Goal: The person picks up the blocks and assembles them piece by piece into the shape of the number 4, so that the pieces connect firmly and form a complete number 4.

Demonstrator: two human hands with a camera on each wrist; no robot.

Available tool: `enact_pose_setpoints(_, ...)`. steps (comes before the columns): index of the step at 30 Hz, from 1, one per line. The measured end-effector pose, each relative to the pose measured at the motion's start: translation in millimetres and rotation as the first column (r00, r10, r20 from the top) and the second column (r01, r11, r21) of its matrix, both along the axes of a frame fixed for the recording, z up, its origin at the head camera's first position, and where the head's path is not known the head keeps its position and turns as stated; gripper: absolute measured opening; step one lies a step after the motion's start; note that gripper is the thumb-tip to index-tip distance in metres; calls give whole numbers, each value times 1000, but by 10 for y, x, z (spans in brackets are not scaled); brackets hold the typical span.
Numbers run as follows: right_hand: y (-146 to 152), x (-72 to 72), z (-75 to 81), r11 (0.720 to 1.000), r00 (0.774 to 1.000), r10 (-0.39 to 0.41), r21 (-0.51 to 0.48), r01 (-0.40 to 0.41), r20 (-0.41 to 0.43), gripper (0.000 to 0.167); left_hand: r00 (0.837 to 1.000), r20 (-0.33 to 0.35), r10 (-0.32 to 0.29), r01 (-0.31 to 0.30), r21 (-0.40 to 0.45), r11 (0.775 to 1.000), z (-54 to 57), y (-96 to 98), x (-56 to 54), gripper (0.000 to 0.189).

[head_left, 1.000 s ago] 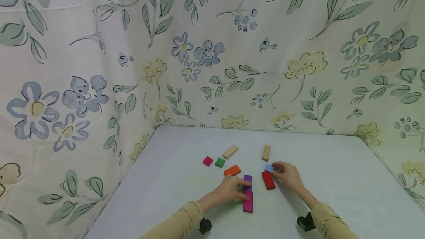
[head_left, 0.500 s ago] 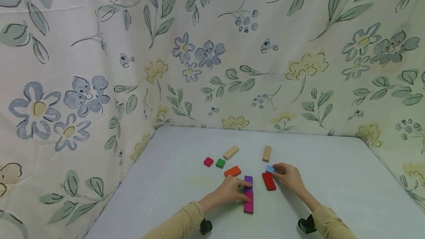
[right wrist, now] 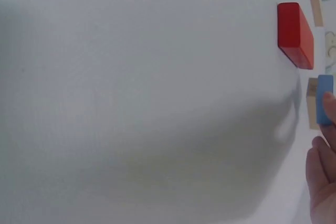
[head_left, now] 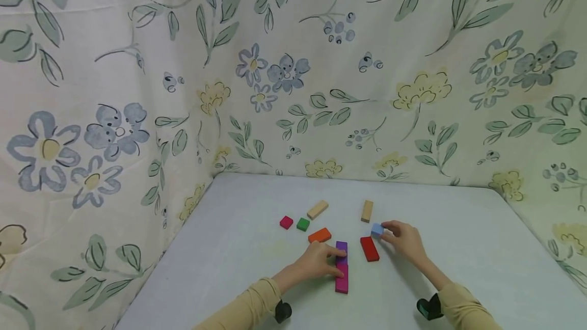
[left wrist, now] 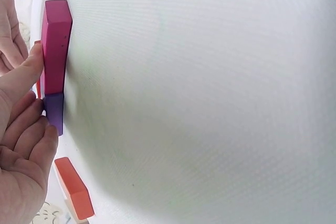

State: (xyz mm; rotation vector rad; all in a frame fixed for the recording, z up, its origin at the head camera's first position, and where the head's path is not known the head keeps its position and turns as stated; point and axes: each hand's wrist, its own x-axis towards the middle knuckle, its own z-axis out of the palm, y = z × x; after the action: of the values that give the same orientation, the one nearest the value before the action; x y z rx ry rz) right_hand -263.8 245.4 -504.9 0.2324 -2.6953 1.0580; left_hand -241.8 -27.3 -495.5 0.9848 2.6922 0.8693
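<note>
In the head view, my left hand [head_left: 315,263] rests on two blocks lying end to end on the table. Its thumb touches the magenta block [head_left: 341,284], and its fingers touch the purple block [head_left: 341,245]. The left wrist view shows the same magenta block [left wrist: 56,51] meeting the purple block [left wrist: 54,114]. My right hand [head_left: 405,242] pinches a light blue block [head_left: 377,229] between thumb and fingers, just beyond a red block [head_left: 369,249]. From the right wrist, the blue block [right wrist: 325,98] appears at the right edge, apart from the red block [right wrist: 294,35].
An orange block [head_left: 319,235] lies beyond the left hand. Further back are a green block [head_left: 303,224], a crimson block [head_left: 286,222] and two plain wooden blocks, one on the left [head_left: 318,210] and another on the right [head_left: 367,211]. Floral cloth [head_left: 293,75] hangs behind the white table [head_left: 220,248].
My right hand has moved slightly to the right with the light blue block, which now stands apart from the red block's far end. The left hand stays in place on its blocks.
</note>
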Motion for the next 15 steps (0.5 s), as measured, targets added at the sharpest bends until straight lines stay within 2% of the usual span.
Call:
enact_pose_setpoints(5, 37, -5, 57, 1000, 1000, 11, -6, -11, -13, 27, 1000, -10, -3, 3, -5, 1000, 12, -3, -1, 45)
enact_pose_setpoints(15, 32, 15, 182, 1000, 1000, 4, -10, -4, 14, 29, 1000, -21, -7, 7, -4, 1000, -2, 8, -2, 45)
